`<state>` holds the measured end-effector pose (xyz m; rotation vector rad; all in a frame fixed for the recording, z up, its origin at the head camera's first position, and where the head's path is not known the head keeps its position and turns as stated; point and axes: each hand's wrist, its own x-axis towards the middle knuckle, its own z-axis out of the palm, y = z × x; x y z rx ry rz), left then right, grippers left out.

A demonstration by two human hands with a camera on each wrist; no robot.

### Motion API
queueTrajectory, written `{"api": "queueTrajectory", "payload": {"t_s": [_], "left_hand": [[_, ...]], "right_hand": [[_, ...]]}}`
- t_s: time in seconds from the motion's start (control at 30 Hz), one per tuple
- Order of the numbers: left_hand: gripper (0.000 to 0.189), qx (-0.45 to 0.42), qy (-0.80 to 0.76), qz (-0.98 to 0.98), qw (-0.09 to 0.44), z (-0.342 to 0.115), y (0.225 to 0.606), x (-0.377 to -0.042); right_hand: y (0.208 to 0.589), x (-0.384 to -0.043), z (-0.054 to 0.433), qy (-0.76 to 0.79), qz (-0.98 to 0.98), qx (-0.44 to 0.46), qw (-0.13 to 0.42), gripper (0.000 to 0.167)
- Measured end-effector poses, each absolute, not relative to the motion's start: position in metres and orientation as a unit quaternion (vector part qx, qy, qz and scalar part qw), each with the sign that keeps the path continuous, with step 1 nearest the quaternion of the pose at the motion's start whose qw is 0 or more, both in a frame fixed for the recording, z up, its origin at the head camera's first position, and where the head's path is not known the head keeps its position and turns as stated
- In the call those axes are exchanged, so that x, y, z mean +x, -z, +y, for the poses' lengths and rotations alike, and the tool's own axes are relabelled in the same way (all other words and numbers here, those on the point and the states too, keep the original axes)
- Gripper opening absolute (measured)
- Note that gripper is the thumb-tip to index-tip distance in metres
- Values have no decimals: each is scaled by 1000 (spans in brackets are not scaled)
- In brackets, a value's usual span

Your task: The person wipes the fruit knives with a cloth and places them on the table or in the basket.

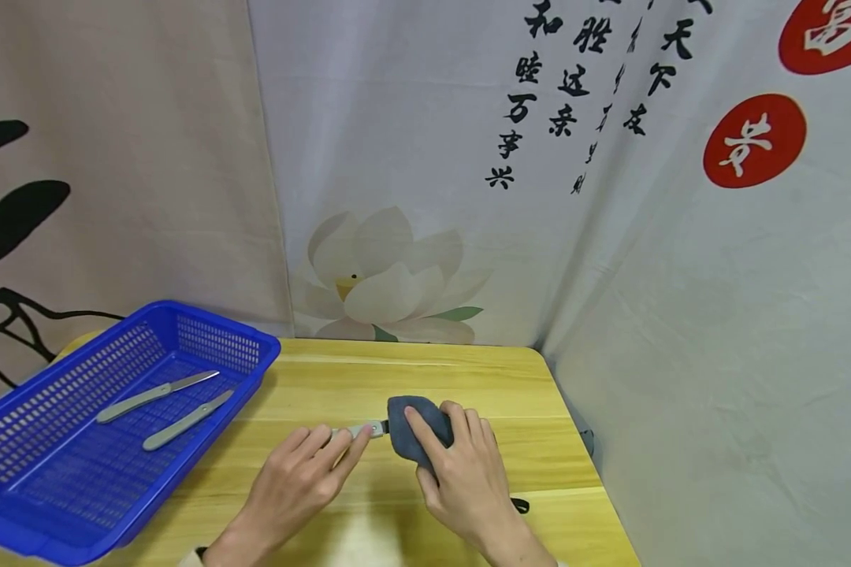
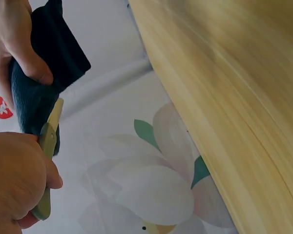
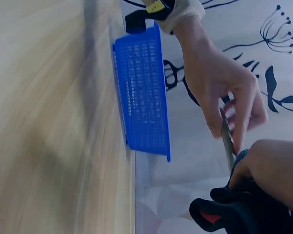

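Observation:
My left hand grips the pale green handle of a small knife, index finger stretched along it. A dark blue-grey cloth is in my right hand, folded about the blade, most of which it hides. In the left wrist view, the knife runs up from my fist against the cloth. The right wrist view has the cloth bunched under my right fingers, a loose fold hanging out. Both hands are raised above the wooden table.
On the left stands a blue plastic basket with perforated walls. Inside it lie two similar knives, one behind the other. A printed curtain hangs behind the table, and a pale one hangs along its right side.

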<state>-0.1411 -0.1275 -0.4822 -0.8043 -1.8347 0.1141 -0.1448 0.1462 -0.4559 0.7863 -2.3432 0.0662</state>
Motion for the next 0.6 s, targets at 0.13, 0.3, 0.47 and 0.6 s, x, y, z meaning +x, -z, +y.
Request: {"api": "queueTrajectory", "payload": {"t_s": [0.13, 0.3, 0.47, 0.6], "left_hand": [[46, -344, -35, -764, 545, -124, 483, -141], [47, -343, -20, -758, 555, -122, 484, -141], [47, -342, -16, -760, 552, -122, 486, -140], [47, -341, -16, -758, 556, -124, 485, -141]], "right_hand": [[457, -141, 132, -5, -890, 319, 327, 81], [457, -140, 129, -4, -885, 324, 333, 80], [457, -143, 134, 2, -887, 324, 330, 76], [457, -148, 141, 7, -892, 312, 326, 73]]}}
